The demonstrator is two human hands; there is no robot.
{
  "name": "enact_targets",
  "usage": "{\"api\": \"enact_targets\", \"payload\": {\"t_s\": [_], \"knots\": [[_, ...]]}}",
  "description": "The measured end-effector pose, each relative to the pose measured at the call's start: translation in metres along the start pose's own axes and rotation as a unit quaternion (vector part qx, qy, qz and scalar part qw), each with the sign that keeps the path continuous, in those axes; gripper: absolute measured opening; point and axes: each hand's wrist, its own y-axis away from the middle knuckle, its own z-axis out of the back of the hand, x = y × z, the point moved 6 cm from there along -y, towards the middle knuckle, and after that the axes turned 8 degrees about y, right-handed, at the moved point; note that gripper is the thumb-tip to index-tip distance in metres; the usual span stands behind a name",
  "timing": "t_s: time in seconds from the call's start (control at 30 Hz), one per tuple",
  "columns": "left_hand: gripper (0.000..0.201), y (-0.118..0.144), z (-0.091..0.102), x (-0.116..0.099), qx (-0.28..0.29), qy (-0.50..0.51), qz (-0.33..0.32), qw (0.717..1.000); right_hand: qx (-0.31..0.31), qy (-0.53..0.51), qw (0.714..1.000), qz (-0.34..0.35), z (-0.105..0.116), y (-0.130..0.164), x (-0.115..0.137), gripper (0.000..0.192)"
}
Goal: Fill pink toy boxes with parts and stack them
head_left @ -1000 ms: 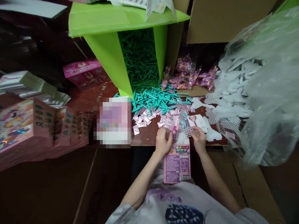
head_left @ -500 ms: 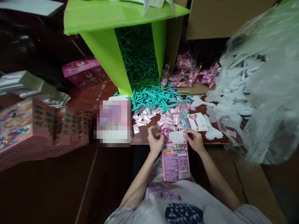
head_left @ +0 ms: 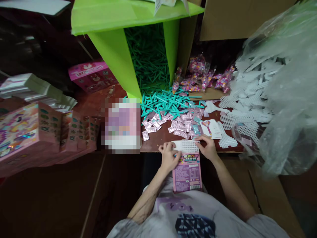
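While the small pink box (head_left: 187, 172) stands on end at the table edge against the person's lap, both hands work at its top; left hand (head_left: 169, 157) is curled around the box's upper left corner, fingers closed on it, apparently to steady the mouth; right hand (head_left: 208, 147) pinches the right end of a white mesh grid (head_left: 187, 145), which lies flat across the box top, between the two hands and touching both; looks like the box is braced so the grid can go in. Just beyond on the brown table (head_left: 158, 140): scatter of small pink sachets (head_left: 182, 127), a printed card (head_left: 212, 128) beside the right hand; then a spill of teal sticks (head_left: 165, 103) out of the green carton (head_left: 116, 56). Far right, more white grids (head_left: 247, 99) under a clear plastic bag (head_left: 289, 99); bead packets (head_left: 203, 77) at back; stacked pink boxes (head_left: 37, 132) far left.
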Motion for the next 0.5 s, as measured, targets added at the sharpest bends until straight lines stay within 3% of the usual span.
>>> {"api": "enact_targets", "payload": {"t_s": [0.13,0.23,0.33,0.43,0.5], "knots": [[0.028,0.013,0.000,0.004,-0.097,-0.009,0.027,0.995,0.031,0.053,0.998,0.015,-0.007,-0.009,0.010,0.003],[0.024,0.018,0.002,0.010,-0.136,-0.020,0.042,0.990,0.111,0.133,0.984,0.047,-0.021,-0.007,0.015,0.004],[0.023,0.023,0.006,0.018,-0.174,0.001,0.039,0.984,0.175,0.203,0.956,0.119,-0.029,0.003,0.024,0.024],[0.022,0.028,0.005,0.020,-0.180,0.092,0.009,0.979,0.149,0.225,0.953,0.141,-0.030,0.017,0.030,0.033],[0.016,0.030,0.002,0.020,-0.171,0.170,0.010,0.970,0.057,0.195,0.974,0.104,-0.026,0.028,0.031,0.018]]}}
